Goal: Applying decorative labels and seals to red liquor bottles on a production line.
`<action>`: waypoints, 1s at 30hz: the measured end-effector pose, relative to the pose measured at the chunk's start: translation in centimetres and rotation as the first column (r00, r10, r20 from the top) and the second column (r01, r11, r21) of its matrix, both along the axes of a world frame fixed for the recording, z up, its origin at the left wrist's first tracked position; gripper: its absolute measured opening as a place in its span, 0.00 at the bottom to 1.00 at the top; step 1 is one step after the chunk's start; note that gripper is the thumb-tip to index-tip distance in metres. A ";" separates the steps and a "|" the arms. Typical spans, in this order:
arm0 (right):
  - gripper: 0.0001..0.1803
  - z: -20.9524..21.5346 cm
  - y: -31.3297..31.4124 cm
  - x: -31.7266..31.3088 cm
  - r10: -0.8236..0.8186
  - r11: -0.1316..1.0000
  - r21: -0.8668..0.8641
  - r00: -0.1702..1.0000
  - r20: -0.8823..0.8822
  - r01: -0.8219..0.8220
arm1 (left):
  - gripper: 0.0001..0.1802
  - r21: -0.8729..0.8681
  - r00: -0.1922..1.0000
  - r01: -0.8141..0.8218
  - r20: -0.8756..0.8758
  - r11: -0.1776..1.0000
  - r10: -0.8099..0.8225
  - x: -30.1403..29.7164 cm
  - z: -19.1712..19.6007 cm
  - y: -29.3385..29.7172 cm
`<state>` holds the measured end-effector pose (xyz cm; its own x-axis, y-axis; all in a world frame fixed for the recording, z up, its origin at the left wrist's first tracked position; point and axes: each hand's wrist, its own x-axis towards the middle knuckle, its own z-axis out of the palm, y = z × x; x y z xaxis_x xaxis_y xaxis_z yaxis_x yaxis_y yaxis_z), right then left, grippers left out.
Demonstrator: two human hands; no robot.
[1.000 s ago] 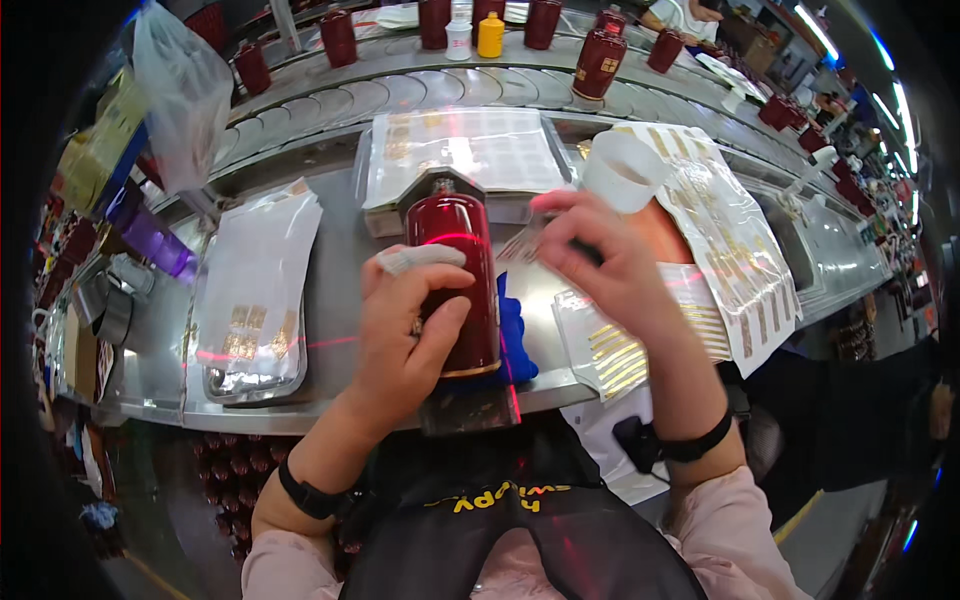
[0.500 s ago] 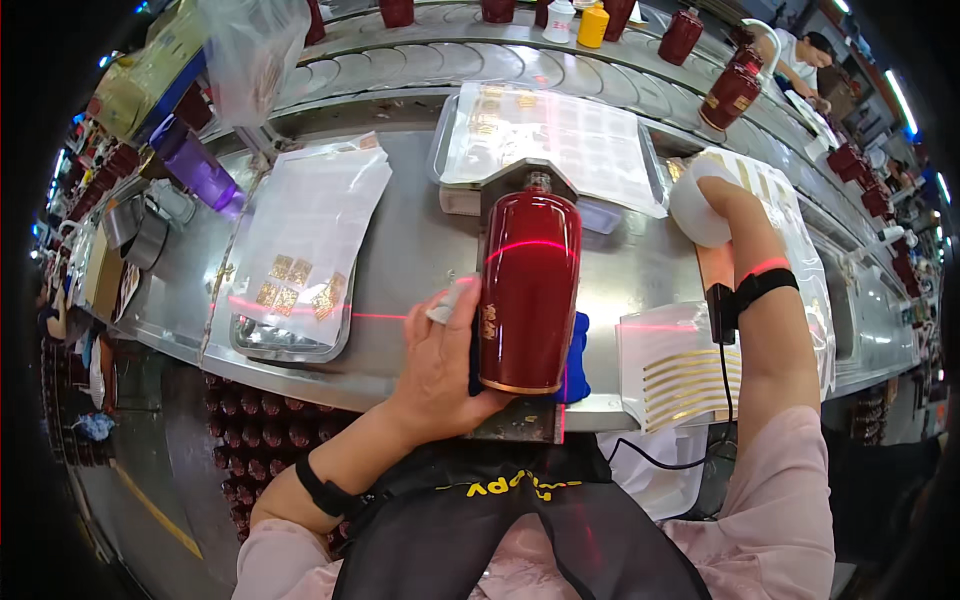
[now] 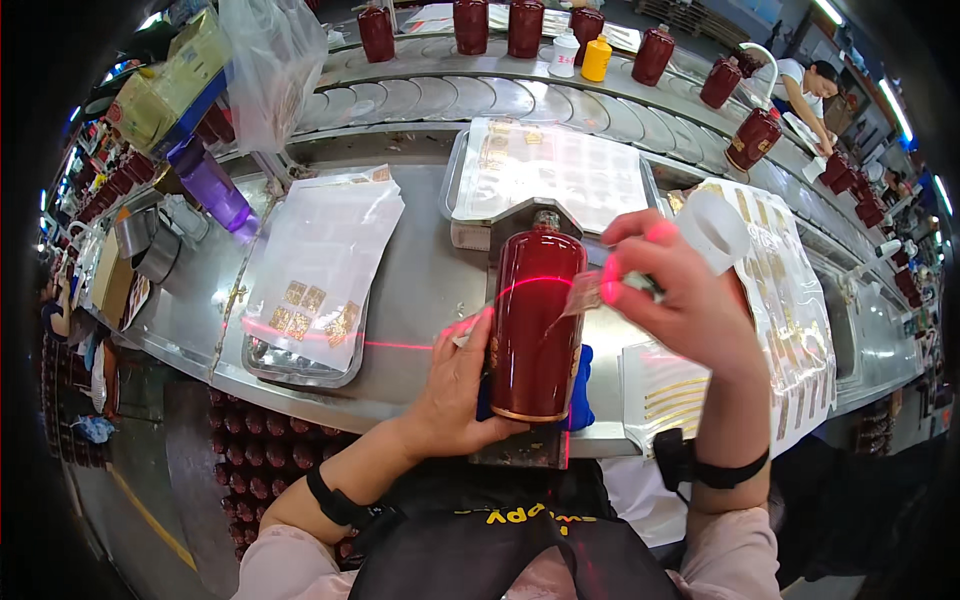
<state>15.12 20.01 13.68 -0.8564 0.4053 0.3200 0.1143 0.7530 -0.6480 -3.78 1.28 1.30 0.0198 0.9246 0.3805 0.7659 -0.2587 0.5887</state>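
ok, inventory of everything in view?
Glossy bottle: one, dark red, centre front
Film piece: one, translucent, at glossy bottle's right side
Cloth: one, blue, at glossy bottle's base
Bench: one, silver, middle
Decal sheets: several, white with gold, bench left, middle, right
Tub: one, white, bench right
Tumbler: one, purple, left
Plastic bag: one, translucent, upper left
Conveyor: one, grey, across top
Conveyor bottles: several, dark red, along conveyor
Small bottles: two, white and yellow, conveyor's far side
Worker: one, white top, upper right
Edges: cluttered, unclear
Apron: one, black, bottom
Left hand: one, against glossy bottle
Right hand: one, pinching film piece
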 end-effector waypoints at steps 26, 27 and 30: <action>0.10 -5.8 -2.2 -1.8 -0.238 0.930 -0.318 0.962 -0.131 0.186 | 0.42 -0.097 0.541 0.013 0.838 0.995 0.075 0.2 2.4 6.4; 0.10 -6.2 -2.3 -1.9 -0.272 0.908 -0.363 0.953 -0.135 0.208 | 0.42 -0.094 0.489 0.032 0.870 0.995 0.066 0.3 2.4 6.3; 0.07 -7.0 -2.5 -2.0 -0.273 0.905 -0.373 0.952 -0.141 0.204 | 0.40 -0.081 0.402 0.055 0.914 0.995 0.052 0.5 2.6 6.3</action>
